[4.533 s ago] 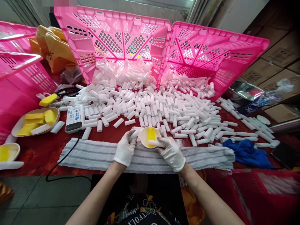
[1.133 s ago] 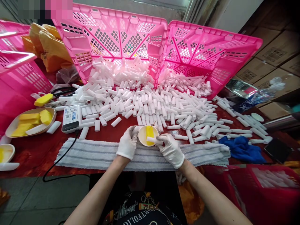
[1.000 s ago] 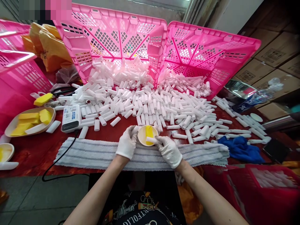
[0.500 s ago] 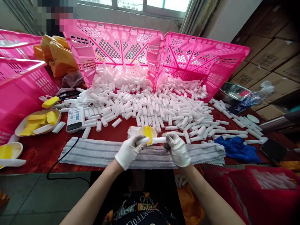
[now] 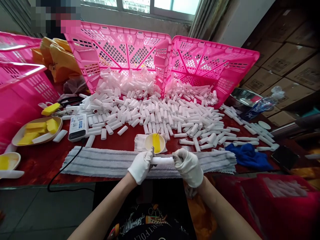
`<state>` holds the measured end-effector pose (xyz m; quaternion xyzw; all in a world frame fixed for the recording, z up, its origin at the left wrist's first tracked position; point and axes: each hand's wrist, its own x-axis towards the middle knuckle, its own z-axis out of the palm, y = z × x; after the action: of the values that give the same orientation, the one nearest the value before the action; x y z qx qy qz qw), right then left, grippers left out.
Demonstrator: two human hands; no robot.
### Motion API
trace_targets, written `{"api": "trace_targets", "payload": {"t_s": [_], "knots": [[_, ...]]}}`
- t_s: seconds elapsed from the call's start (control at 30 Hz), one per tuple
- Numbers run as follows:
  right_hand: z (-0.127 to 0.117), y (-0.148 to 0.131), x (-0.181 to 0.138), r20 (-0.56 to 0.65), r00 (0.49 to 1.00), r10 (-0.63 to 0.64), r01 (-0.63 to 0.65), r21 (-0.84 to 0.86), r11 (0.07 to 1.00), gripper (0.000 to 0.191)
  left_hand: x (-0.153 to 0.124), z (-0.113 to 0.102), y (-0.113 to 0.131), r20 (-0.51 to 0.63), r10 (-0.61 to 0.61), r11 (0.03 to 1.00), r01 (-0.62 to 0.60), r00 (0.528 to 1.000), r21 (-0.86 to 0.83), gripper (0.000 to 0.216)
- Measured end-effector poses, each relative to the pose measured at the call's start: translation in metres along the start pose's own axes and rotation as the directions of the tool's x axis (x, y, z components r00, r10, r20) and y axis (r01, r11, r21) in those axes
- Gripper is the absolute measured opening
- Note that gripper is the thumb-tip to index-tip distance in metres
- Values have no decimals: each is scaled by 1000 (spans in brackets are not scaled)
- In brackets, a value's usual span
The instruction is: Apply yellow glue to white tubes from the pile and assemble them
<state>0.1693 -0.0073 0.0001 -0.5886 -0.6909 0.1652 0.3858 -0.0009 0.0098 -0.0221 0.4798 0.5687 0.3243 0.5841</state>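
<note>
Both my hands wear white gloves and hold one white tube [image 5: 162, 160] level between them, over the striped grey towel [image 5: 100, 161] at the table's front edge. My left hand [image 5: 142, 165] is closed on the tube's left end. My right hand [image 5: 188, 166] is closed on its right end. Just beyond the tube stands a small cream bowl [image 5: 155, 142] with a yellow sponge in it. A large heap of white tubes [image 5: 160, 110] covers the red table behind.
Two pink crates [image 5: 117, 53] lean upright at the back, and more pink crates [image 5: 15, 83] stand left. At the left lie a white device [image 5: 78, 126] with a cable and a dish of yellow sponges [image 5: 37, 130]. A blue cloth [image 5: 247, 156] lies right; a red bin [image 5: 287, 196] sits lower right.
My right hand lifted the tube out of the bowl and drew it toward me. My left hand left the bowl's rim and took the tube's other end. The camera tilted up.
</note>
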Motion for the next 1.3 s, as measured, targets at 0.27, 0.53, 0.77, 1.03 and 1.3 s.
{"api": "trace_targets", "payload": {"t_s": [0.27,0.53,0.77,1.03,1.3], "knots": [[16,15,8,-13,975,223,-223,27,974,32,6,4,-6,-137,154,969,-123,979,213,47],[16,13,-12,32,896,-444,421,-387,821,30,0,24,-6,28,66,974,-70,997,215,49],[-3,21,-29,-96,995,13,-42,-304,952,31,-16,65,-2,-61,257,910,-220,964,351,45],[0,29,-40,-213,969,128,-178,-238,955,32,-14,77,-2,-69,320,843,-251,945,475,48],[-61,68,-49,75,963,260,-234,-247,940,34,-7,34,5,54,473,693,-409,880,594,34]]}}
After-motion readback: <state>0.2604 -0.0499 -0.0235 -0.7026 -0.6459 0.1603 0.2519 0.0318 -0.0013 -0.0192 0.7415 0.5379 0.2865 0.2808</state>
